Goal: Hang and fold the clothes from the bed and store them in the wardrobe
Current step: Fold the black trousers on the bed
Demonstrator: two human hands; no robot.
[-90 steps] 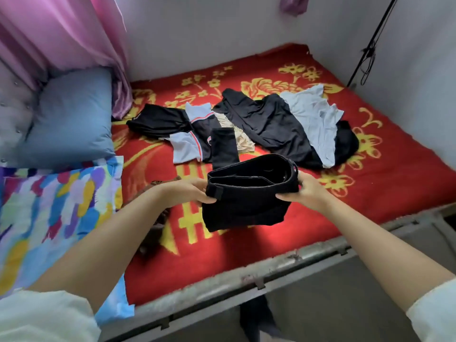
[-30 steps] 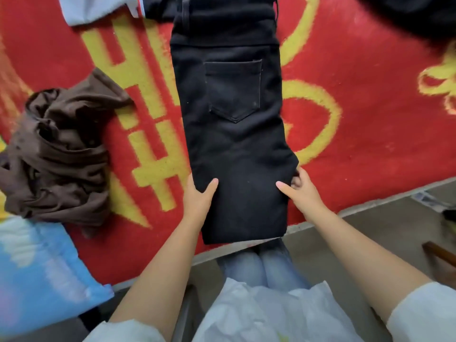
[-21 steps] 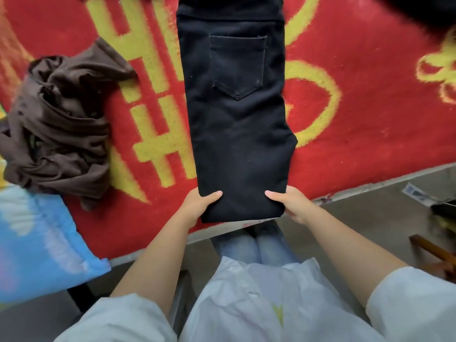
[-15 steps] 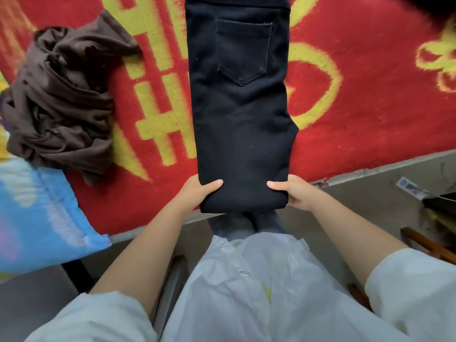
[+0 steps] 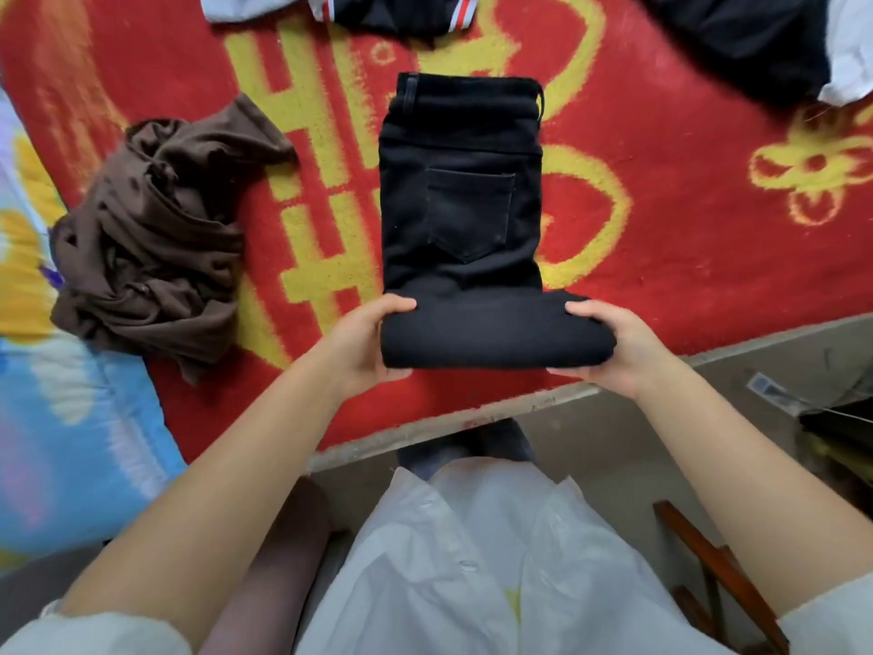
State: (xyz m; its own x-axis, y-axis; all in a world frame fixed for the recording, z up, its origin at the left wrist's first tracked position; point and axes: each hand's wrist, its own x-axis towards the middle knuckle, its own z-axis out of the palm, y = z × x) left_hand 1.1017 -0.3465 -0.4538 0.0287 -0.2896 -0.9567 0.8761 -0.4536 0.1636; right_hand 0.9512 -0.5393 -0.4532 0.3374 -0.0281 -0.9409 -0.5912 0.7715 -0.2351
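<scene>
I see the black jeans (image 5: 460,210) lying flat on the red bed cover (image 5: 685,238), close to the near edge of the bed, with the waistband pointing toward the far side and one back pocket facing up. The near end of the jeans is doubled over into a thick roll that lies across the garment. My left hand (image 5: 361,345) grips the left end of that roll, thumb on top and fingers curled underneath. My right hand (image 5: 614,347) grips the right end the same way, thumb laid over the top of the fold. Both hands are clamped on the fabric, and the roll sits just above the near edge of the bed.

To the left of the jeans, a crumpled brown garment (image 5: 156,238) lies in a heap on the cover, apart from the jeans. Beyond it, at the left edge of the bed, there is a blue and multicoloured quilt (image 5: 61,418). At the far side, a grey and black top with red and white stripes (image 5: 378,11) is cut off by the top of the view. In the far right corner I see a dark garment (image 5: 746,44) with a pale one (image 5: 850,54) beside it; I cannot tell what kind of clothes these are.

Below the near edge, a white shirt (image 5: 472,574) covers the person's front, and a wooden piece (image 5: 723,574), perhaps part of a chair, stands on the floor to the right.
</scene>
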